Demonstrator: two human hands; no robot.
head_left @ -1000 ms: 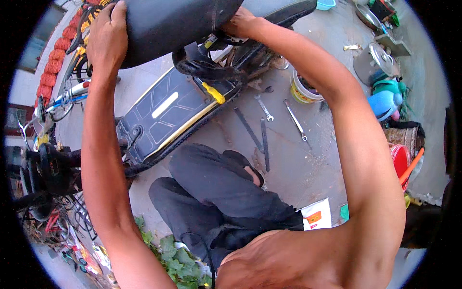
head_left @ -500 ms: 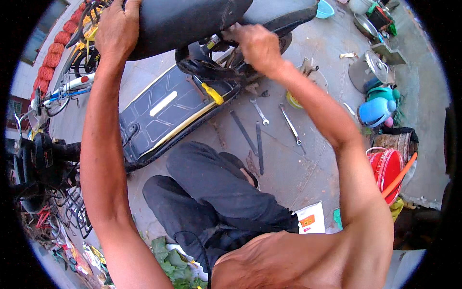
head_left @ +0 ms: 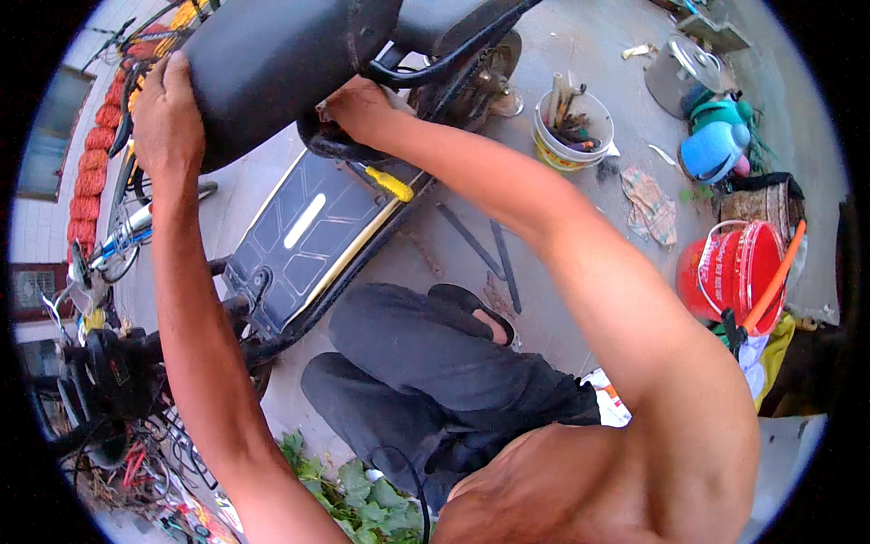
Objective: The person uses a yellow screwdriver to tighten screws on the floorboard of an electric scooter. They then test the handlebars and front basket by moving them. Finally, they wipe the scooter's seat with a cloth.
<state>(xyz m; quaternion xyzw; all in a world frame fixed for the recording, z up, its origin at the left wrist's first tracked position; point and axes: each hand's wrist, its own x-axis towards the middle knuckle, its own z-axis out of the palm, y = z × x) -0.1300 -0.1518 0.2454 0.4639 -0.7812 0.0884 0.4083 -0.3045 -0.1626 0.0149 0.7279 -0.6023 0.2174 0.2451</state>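
A black padded scooter seat [head_left: 281, 77] fills the top of the view. My left hand [head_left: 170, 118] grips its left end, with the fingers along the edge. My right hand [head_left: 358, 107] reaches beneath the seat, into the dark opening of the scooter body; its fingers are hidden there. Just below that opening, a yellow-handled screwdriver [head_left: 390, 183] rests at the edge of the scooter's footboard [head_left: 304, 258]. Two dark flat bars [head_left: 471, 240] lie on the ground beside the scooter, partly behind my right arm.
At the right stand a white bucket of tools [head_left: 573, 131], a red bucket [head_left: 729, 272] with an orange stick, a blue jug [head_left: 714, 150] and a lidded metal pot [head_left: 684, 74]. A cloth [head_left: 649, 207] lies on the ground. Handlebars [head_left: 109, 381] and bicycles are at the left.
My right hand has gone from the seat's lower edge down into the space under it. My left hand stays on the seat. The whole view has shifted.
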